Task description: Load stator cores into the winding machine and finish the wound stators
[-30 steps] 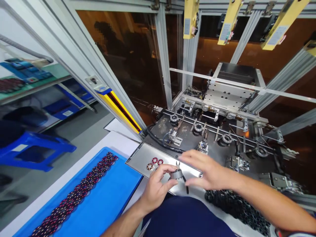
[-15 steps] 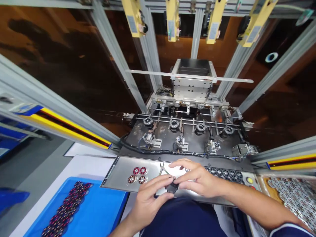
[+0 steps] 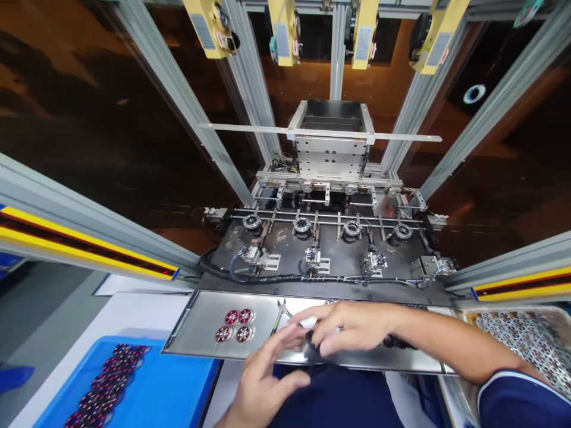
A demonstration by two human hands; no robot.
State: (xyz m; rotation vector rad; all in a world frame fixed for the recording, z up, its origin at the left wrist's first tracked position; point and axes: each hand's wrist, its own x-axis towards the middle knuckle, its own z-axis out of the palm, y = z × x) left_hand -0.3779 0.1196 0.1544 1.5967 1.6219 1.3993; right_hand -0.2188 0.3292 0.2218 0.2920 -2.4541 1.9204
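Observation:
Over the metal tray [image 3: 203, 327], my right hand [image 3: 352, 327] has its fingers closed on a small dark part [image 3: 311, 345], blurred and mostly covered by the fingers. Just left of it is my left hand [image 3: 272, 371], its thumb spread wide from the fingers and nothing seen in its grasp. A pair of cutting pliers [image 3: 282, 309] lies behind the left fingertips, jaws pointing away from me. To the left on the tray sit several round red-and-copper wound motor cores [image 3: 233, 326]. Dark round parts [image 3: 395, 342] on the tray's right are largely hidden under my right forearm.
Behind the tray stands a machine bed [image 3: 285, 246] with several round fixtures [image 3: 302, 226] and small clamps. A blue bin [image 3: 167, 380] at left holds rows of wound cores. At right a bin holds silver rings [image 3: 526, 339]. Yellow light-curtain bars [image 3: 89, 244] flank both sides.
My left hand has come away from the dark part, its thumb opening wide. My right hand keeps hold of it. The head view has shifted, so the scene sits further left.

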